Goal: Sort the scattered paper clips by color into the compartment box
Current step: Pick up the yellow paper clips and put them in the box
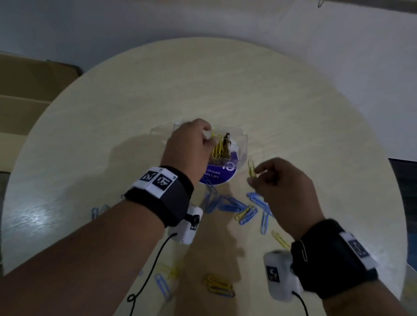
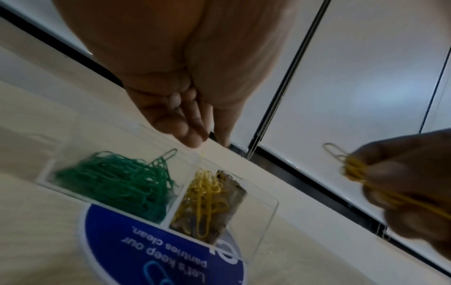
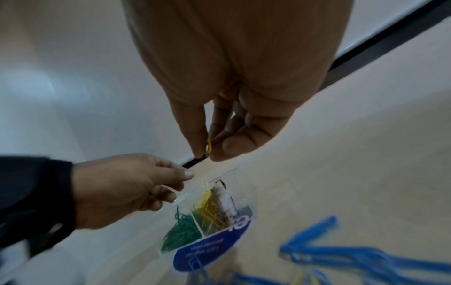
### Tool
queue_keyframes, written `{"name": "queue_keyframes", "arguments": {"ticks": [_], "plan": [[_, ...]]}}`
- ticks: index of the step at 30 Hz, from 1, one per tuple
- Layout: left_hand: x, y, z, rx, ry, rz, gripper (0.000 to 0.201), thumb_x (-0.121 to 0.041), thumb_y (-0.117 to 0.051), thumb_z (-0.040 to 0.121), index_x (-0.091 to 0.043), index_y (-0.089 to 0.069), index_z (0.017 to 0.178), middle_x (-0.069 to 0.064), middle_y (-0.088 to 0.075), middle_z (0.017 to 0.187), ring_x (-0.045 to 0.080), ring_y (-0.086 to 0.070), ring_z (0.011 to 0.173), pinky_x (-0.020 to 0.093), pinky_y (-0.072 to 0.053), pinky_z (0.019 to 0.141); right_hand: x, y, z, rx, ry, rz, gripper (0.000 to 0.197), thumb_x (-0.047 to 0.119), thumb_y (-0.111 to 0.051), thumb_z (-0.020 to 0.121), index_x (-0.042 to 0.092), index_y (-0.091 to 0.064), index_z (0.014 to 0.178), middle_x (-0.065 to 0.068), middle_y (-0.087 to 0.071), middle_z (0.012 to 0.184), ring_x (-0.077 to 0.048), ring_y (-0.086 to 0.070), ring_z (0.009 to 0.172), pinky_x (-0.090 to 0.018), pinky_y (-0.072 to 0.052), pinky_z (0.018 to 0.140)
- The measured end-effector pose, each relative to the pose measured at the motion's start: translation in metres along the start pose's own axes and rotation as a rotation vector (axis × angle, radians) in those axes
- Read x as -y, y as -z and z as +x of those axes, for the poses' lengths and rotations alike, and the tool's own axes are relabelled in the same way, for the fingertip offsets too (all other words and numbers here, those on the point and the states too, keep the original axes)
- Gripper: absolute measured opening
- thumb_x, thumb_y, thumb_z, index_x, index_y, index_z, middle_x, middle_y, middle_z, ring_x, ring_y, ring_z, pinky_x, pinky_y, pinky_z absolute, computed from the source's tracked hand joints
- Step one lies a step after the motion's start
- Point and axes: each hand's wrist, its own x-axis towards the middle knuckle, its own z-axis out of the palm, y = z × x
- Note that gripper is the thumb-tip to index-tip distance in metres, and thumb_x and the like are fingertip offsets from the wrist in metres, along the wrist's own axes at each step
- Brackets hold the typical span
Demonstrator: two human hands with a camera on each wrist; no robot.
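A clear compartment box (image 1: 243,145) stands mid-table on a round blue label (image 1: 219,175). It holds green paper clips (image 2: 117,183) in one cell and yellow clips (image 2: 205,194) in the neighbouring one. My left hand (image 1: 208,137) hovers over the box with relaxed fingers, nothing between them; a pale yellow clip (image 3: 205,185) shows just below its fingertips. My right hand (image 1: 253,177), to the right of the box and above the table, pinches a small bunch of yellow clips (image 2: 354,169). Loose blue clips (image 1: 228,205) and yellow clips (image 1: 219,284) lie in front of the box.
The round pale table (image 1: 307,116) ends close to a white wall behind. A cardboard box (image 1: 18,106) sits off its left edge. More stray clips lie at the left (image 1: 98,211) and near my right wrist (image 1: 281,239). Wrist-camera cables (image 1: 146,278) hang over the near table.
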Motion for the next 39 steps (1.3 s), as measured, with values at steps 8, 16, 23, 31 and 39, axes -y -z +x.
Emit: {"name": "queue_keyframes", "arguments": {"ticks": [8, 16, 23, 31, 39], "plan": [[0.034, 0.035, -0.023, -0.176, 0.020, -0.047, 0.017, -0.029, -0.058, 0.094, -0.021, -0.064, 0.108, -0.001, -0.060, 0.095, 0.015, -0.057, 0.080, 0.028, -0.046, 0.074, 0.039, -0.049, 0.073, 0.038, -0.030, -0.069, 0.015, 0.033, -0.074, 0.078, 0.020, -0.067, 0.078, 0.001, -0.069, 0.077, -0.019, -0.065, 0.074, -0.028, -0.050, 0.066], [0.063, 0.044, -0.032, -0.050, -0.150, 0.268, 0.028, -0.020, -0.053, 0.095, -0.018, -0.066, 0.119, 0.004, -0.060, 0.124, 0.032, -0.049, 0.110, 0.044, -0.046, 0.090, 0.024, -0.061, 0.058, 0.011, 0.420, -0.665, 0.031, 0.032, -0.044, 0.089, 0.026, -0.070, 0.102, 0.002, -0.071, 0.106, -0.031, -0.056, 0.096, -0.036, -0.046, 0.082], [0.071, 0.042, -0.038, 0.032, -0.197, 0.412, 0.032, -0.021, -0.056, 0.090, -0.022, -0.067, 0.120, -0.001, -0.065, 0.127, 0.030, -0.052, 0.112, 0.043, -0.049, 0.089, 0.014, -0.074, 0.051, 0.113, 0.359, -0.960, 0.048, 0.047, -0.030, 0.090, 0.016, -0.064, 0.103, -0.002, -0.064, 0.117, -0.035, -0.041, 0.118, -0.043, -0.037, 0.094], [0.071, 0.047, -0.042, 0.087, -0.163, 0.258, 0.038, -0.015, -0.054, 0.093, -0.018, -0.059, 0.131, 0.004, -0.059, 0.135, 0.032, -0.048, 0.122, 0.042, -0.043, 0.100, 0.013, -0.059, 0.054, 0.069, 0.387, -0.456, 0.030, 0.025, -0.048, 0.094, 0.016, -0.071, 0.110, -0.001, -0.066, 0.125, -0.023, -0.053, 0.124, -0.035, -0.040, 0.105], [0.067, 0.048, -0.035, -0.010, -0.068, 0.119, 0.034, -0.026, -0.051, 0.096, -0.020, -0.057, 0.129, 0.009, -0.060, 0.123, 0.029, -0.057, 0.109, 0.038, -0.045, 0.092, 0.015, -0.039, 0.073, -0.171, 0.100, -0.614, 0.043, 0.056, -0.050, 0.083, 0.020, -0.073, 0.086, -0.013, -0.060, 0.095, -0.038, -0.056, 0.092, -0.037, -0.048, 0.085]]}}
